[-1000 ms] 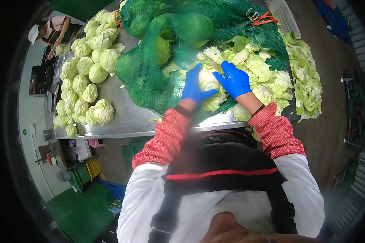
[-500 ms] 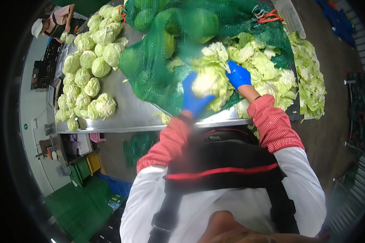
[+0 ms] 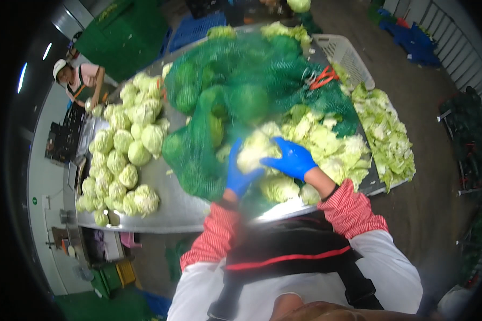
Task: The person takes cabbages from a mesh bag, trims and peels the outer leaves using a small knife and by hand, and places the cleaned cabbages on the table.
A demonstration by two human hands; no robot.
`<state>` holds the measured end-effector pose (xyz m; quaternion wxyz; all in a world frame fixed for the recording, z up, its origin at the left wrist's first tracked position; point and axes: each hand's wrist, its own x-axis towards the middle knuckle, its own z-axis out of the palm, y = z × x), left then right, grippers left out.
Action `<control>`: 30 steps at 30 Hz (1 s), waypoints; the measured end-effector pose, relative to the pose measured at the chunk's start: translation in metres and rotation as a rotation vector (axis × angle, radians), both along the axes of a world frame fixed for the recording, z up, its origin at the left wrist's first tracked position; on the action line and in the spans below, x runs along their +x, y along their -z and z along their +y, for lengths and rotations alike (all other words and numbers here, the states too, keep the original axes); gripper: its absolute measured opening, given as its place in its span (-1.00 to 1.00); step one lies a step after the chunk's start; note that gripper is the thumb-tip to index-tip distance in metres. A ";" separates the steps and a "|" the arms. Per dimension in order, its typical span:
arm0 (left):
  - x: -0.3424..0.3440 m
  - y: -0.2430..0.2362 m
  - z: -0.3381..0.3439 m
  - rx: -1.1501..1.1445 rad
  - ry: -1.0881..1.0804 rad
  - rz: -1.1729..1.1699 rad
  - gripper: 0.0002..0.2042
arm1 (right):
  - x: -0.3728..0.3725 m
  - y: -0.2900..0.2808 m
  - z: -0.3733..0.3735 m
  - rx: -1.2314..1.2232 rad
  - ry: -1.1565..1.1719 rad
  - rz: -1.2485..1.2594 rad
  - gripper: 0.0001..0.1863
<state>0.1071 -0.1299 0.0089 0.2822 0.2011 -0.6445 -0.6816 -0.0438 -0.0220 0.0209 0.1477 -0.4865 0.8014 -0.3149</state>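
We hold a pale cabbage head [image 3: 256, 152] between our blue-gloved hands, left hand [image 3: 238, 174] gripping its near left side and right hand [image 3: 293, 159] clasped over its right, just above the steel bench [image 3: 166, 206]. Beyond lie loose leaves [image 3: 326, 142] and a green net sack [image 3: 235, 96]; trimmed cabbages [image 3: 126, 155] pile farther left.

Both forearms in red striped sleeves reach toward twelve o'clock; the blue-gloved left hand [image 3: 238, 175] cups upward, fingers curled, while the blue-gloved right hand [image 3: 291, 158] curves palm-down at its two o'clock
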 end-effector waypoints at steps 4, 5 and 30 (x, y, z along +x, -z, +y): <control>0.022 0.043 -0.019 -0.164 -0.047 -0.032 -0.13 | -0.011 -0.014 0.020 -0.060 -0.063 -0.478 -0.64; 0.021 0.042 -0.016 0.008 -0.019 0.025 -0.18 | -0.010 -0.013 0.027 -0.031 -0.003 -0.407 -0.67; 0.031 -0.011 -0.025 0.498 0.113 -0.179 -0.38 | 0.025 0.025 0.009 -0.245 -0.078 -0.605 -0.16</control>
